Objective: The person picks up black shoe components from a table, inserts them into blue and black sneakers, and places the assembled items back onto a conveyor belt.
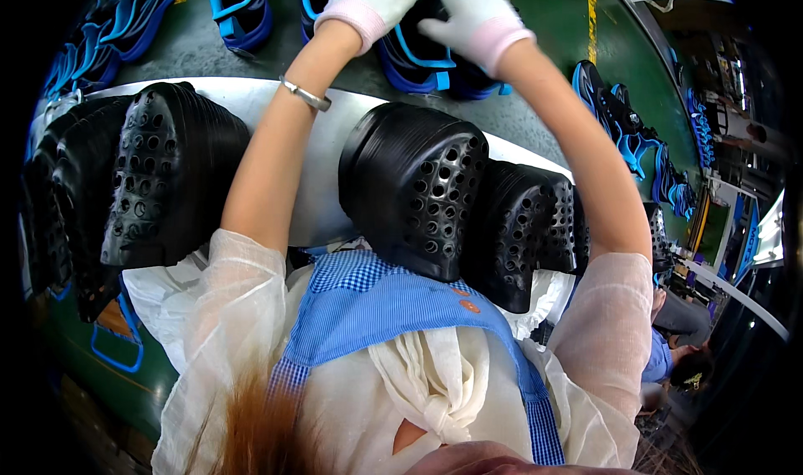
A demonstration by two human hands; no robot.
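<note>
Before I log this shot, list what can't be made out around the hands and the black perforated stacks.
Head view, all items:
1. Left hand: its upper part is cut off by the picture's top edge.
2. Right hand: its own back hides how its fingers meet the shoe.
3. Front perforated stack: its layers are too thin and close to count.
4. Person at far right: too small, and partly behind the wearer's right sleeve.

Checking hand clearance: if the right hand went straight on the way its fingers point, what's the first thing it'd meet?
Likely the black-and-blue shoe right at the fingertips of the right hand; depth is unclear, so contact may already exist.
</note>
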